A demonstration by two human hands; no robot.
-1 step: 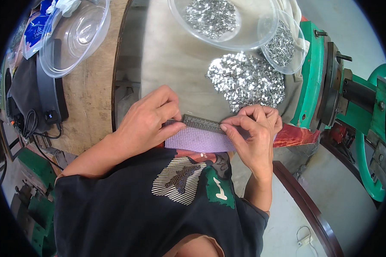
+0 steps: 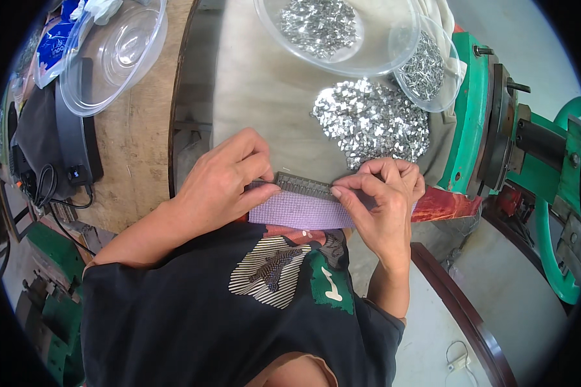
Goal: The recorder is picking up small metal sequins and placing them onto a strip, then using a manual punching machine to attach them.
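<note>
A narrow dark grey metal bar (image 2: 305,186) with a row of slots lies crosswise in front of me, tilted slightly down to the right. At its left end my left hand (image 2: 229,180) is closed, thumb and forefinger pinching it. My right hand (image 2: 384,200) pinches the other end between thumb and forefinger, its remaining fingers curled. Any small part inside either pinch is too hidden to make out. Under the bar's near side is a purple woven-textured mat (image 2: 297,211). Just beyond my right hand spreads a heap of small shiny metal pieces (image 2: 374,122).
Farther back stand a large clear bowl (image 2: 387,61) of flat metal bits and a smaller clear tub (image 2: 455,84) of thin metal pieces. A green machine (image 2: 461,116) borders the right side. On the left, a wooden table (image 2: 132,142) carries another clear bowl (image 2: 87,97) and a black device (image 2: 87,155) with a cable.
</note>
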